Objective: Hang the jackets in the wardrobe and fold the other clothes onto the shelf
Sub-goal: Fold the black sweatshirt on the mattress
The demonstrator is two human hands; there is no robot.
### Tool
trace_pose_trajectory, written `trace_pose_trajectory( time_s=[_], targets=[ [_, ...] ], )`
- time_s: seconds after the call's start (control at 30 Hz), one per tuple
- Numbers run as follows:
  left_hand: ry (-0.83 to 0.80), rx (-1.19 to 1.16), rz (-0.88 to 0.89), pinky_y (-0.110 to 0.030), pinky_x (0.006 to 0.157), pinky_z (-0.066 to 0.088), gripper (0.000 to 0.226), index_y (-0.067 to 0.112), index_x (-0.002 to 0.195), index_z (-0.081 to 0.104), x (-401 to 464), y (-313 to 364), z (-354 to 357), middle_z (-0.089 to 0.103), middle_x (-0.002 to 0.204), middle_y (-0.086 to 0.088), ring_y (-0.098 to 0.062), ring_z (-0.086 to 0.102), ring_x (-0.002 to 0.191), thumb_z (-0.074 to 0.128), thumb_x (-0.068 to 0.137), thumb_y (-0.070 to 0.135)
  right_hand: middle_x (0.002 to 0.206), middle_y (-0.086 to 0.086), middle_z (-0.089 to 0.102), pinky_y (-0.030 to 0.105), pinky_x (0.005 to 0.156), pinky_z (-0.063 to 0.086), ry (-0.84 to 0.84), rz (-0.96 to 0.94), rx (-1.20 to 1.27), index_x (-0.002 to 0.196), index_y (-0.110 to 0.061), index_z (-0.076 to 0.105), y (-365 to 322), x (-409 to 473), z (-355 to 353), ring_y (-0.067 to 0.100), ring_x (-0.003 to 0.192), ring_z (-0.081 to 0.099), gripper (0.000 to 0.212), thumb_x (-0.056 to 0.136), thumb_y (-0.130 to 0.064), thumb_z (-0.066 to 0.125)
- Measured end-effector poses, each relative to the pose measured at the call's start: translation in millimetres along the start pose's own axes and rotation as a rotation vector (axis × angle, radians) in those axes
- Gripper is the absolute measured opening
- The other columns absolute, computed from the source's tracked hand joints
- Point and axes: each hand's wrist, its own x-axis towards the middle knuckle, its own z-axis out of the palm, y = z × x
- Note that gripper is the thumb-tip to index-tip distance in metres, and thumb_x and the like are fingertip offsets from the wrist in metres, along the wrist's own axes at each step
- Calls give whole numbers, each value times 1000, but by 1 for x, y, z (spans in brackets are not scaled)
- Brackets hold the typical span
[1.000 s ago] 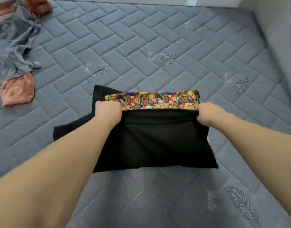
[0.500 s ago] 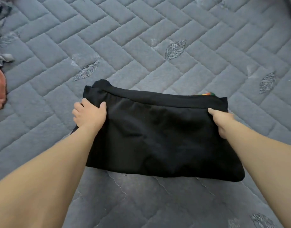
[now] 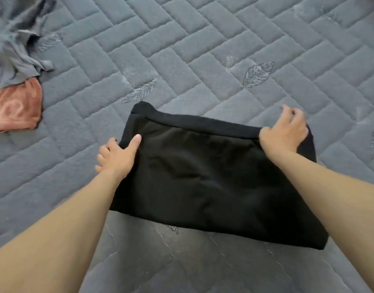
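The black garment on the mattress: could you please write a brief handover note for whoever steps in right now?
Left hand grips the left edge of the folded black garment, thumb on top. Right hand rests on its far right corner, fingers loosely curled; whether it pinches the cloth is unclear.
The garment lies flat on the grey mattress.
Done: garment folded over.
Left: finish folding and shelve it; the grey garment and pink garment at far left lie crumpled and unfolded.

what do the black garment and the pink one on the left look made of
Black garment: a matte, soft knit, likely cotton jersey; it shows no sheen, drapes in shallow wrinkles and has a band along its far edge. Pink garment: looks like plush velour or fleece, with a faint uneven sheen on its surface. Both are guesses from looks.
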Motion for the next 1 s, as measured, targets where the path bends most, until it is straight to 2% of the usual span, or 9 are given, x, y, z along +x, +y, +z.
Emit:
trace_pose_trajectory(
  time_s=[0.13, 0.23, 0.3, 0.4, 0.53, 0.6, 0.7, 0.83, 1.0],
  targets=[
    [-426, -350, -89, -46, 101, 50, 106, 14, 135, 54, 3, -55, -14, 62, 131, -9, -29, 64, 113, 76, 52, 76, 157, 6, 30, 47, 120, 8, -564, -528, -59, 154, -17, 23, -112, -23, 51, 26, 145, 27, 83, 87, -52, 60],
    [-546, -444, -70, -37, 80, 60, 72, 18, 118, 66, 3, -70, -14, 76, 104, -3, -23, 75, 89, 86, 61, 57, 157, 3, 33, 51, 121, 2, -857, -425, -17, 157, -25, 5, -181, -40, 83, 30, 148, 21, 115, 71, -79, 59],
    [-688, -527, -89, -37, 75, 61, 51, 20, 112, 71, -3, -70, -9, 78, 95, -4, -24, 76, 83, 85, 70, 45, 152, 5, 40, 53, 118, 18, -932, -351, -55, 154, -25, 13, -208, -47, 101, 35, 144, 28, 130, 52, -86, 64],
    [-756, -535, -140, -39, 76, 60, 38, 18, 108, 72, -8, -75, 0, 78, 91, -4, -25, 76, 81, 82, 75, 34, 117, 5, 62, 42, 92, 50, -1019, -299, -43, 132, -15, 48, -228, -61, 117, 27, 107, 61, 96, 55, -62, 82],
    [-791, -569, -171, -41, 83, 58, 35, 19, 110, 72, -16, -108, -17, 77, 97, -4, -27, 74, 88, 80, 79, 34, 79, 8, 66, 24, 51, 50, -1094, -284, 34, 89, -11, 63, -251, -106, 116, 21, 61, 64, 23, 68, -15, 71],
    [-714, -588, -168, -38, 85, 57, 35, 20, 111, 71, -19, -133, -45, 76, 102, -5, -25, 72, 91, 79, 81, 35, 66, 8, 62, 20, 43, 44, -1087, -295, 105, 76, -11, 58, -278, -139, 103, 20, 50, 58, 10, 68, -8, 64],
    [-480, -637, -124, -22, 62, 55, 29, 20, 106, 73, -14, -172, -125, 77, 91, 1, -13, 73, 75, 79, 82, 34, 66, 7, 58, 24, 49, 46, -1115, -300, 286, 79, -13, 55, -348, -190, 74, 23, 55, 57, 14, 69, -4, 60],
    [-126, -521, -49, -38, 86, 57, 32, 22, 101, 75, -9, -218, -288, 76, 95, -1, -21, 71, 87, 83, 75, 39, 74, 10, 57, 26, 53, 47, -1156, -350, 566, 85, -14, 55, -474, -263, 18, 27, 66, 58, 25, 63, 0, 57],
    [304, -318, 94, -37, 82, 57, 28, 24, 91, 75, -61, -241, -480, 75, 86, 6, -14, 71, 82, 78, 73, 45, 80, 14, 59, 34, 53, 55, -1271, -317, 982, 93, -9, 57, -597, -343, -97, 33, 72, 63, 38, 58, 3, 54]
  ],
)
